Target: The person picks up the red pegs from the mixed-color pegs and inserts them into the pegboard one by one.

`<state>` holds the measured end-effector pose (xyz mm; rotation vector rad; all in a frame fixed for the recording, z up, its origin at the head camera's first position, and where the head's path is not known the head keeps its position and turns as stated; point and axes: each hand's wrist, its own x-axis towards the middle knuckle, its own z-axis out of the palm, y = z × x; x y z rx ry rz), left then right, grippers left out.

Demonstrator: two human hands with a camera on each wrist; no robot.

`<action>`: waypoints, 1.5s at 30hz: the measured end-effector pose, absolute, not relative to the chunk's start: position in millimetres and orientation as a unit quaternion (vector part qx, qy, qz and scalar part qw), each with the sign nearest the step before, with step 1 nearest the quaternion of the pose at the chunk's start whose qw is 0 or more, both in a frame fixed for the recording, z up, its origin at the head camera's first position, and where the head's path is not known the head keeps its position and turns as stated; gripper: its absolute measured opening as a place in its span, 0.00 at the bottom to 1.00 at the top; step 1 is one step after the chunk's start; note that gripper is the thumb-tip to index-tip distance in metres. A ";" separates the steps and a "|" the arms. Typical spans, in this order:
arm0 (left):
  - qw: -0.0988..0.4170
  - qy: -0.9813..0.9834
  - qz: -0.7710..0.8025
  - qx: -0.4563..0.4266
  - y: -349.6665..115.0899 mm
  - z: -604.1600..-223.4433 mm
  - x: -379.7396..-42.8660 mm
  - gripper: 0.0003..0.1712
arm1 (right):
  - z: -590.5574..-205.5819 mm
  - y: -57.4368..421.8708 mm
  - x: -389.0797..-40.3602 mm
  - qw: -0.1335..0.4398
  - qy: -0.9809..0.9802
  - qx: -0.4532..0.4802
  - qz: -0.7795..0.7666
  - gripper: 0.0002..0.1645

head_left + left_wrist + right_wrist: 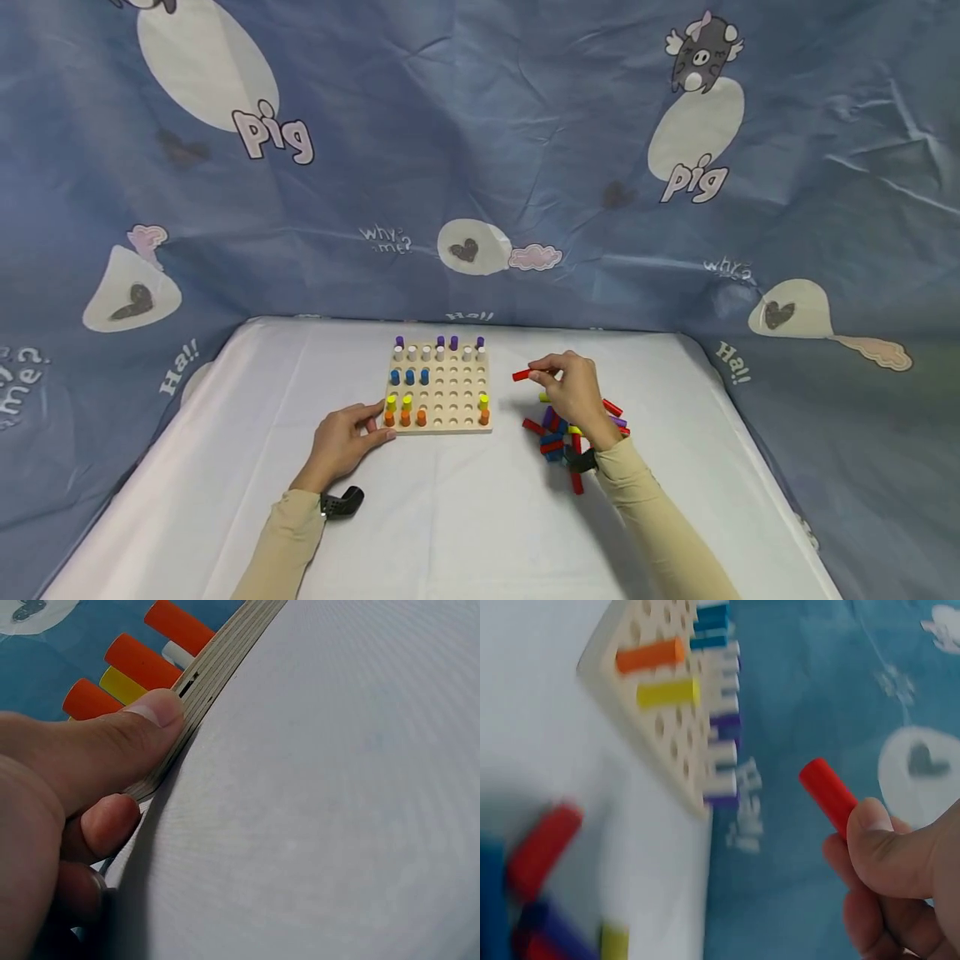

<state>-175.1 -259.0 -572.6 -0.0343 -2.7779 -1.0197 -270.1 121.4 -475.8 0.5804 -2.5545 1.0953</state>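
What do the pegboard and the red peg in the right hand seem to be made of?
The pegboard is likely plywood, pale and matte: its edge shows thin stacked layers. The red peg could be painted wood or plastic; its colour is even, with little shine and no visible grain.

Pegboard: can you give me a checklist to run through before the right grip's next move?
1. Red peg secure in right grip: ok, pinched.
2. Pegboard steadied by left grip: ok, held at its near left corner.
3. Empty holes available: ok, several show.
4. Red peg over a hole: not ok, it is off the board's right side.
5. Loose pegs off the board: ok, piled to its right.
6. Intended hole: cannot tell.
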 end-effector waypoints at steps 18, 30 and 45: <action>0.089 -0.931 -0.355 -0.006 -259.2 -572.7 -175.4 0.34 | -490.2 -22.4 -280.6 0.068 -0.861 0.326 0.385 0.03; 0.092 -0.930 -0.357 -0.011 -259.7 -571.5 -173.7 0.33 | -507.0 -50.2 -288.1 0.023 -0.873 0.329 0.361 0.03; 0.103 -0.928 -0.358 -0.012 -260.9 -574.5 -173.9 0.33 | -514.5 -72.3 -284.6 0.023 -0.885 0.356 0.298 0.02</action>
